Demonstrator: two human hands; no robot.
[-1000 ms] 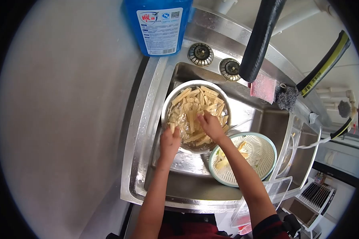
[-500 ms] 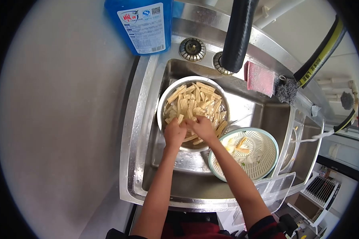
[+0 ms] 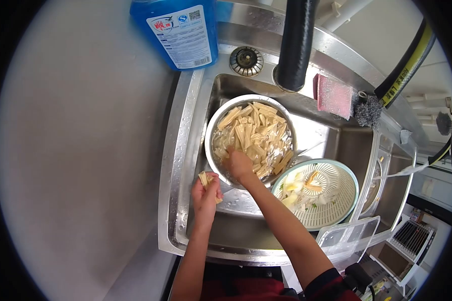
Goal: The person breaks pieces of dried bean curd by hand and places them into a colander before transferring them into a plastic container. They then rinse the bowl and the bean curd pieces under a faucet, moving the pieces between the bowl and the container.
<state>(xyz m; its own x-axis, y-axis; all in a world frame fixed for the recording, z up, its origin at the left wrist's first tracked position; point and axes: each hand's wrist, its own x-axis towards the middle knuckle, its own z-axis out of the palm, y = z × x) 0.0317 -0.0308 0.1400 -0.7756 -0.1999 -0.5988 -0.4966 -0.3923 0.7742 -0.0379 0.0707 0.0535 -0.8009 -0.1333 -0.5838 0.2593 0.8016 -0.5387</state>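
Observation:
A round metal bowl point(image 3: 209, 131) in the sink is filled with water and many cut tofu skin sticks point(image 3: 258, 131), pale and ridged. My left hand point(image 3: 206, 193) is out over the sink beside the bowl's near left rim, closed around a piece of tofu skin stick point(image 3: 203, 177) whose ends stick out of the grip. Inside the bowl, at its near left side, my right hand point(image 3: 240, 165) is bent down with curled fingers at the water. Its fingertips are mostly hidden, so what they hold cannot be made out.
A pale green colander point(image 3: 344, 200) with vegetable scraps sits right of the bowl in the steel sink point(image 3: 246, 203). A black faucet hose point(image 3: 295, 45) hangs over the back edge, near a pink sponge point(image 3: 335, 98) and steel wool point(image 3: 368, 111). A blue detergent bottle point(image 3: 183, 37) stands back left.
My hands, together over the bowl before, have separated. The left has moved down and left, out of the bowl, with a tofu skin stick; the right stays in the bowl, lower and more to the left.

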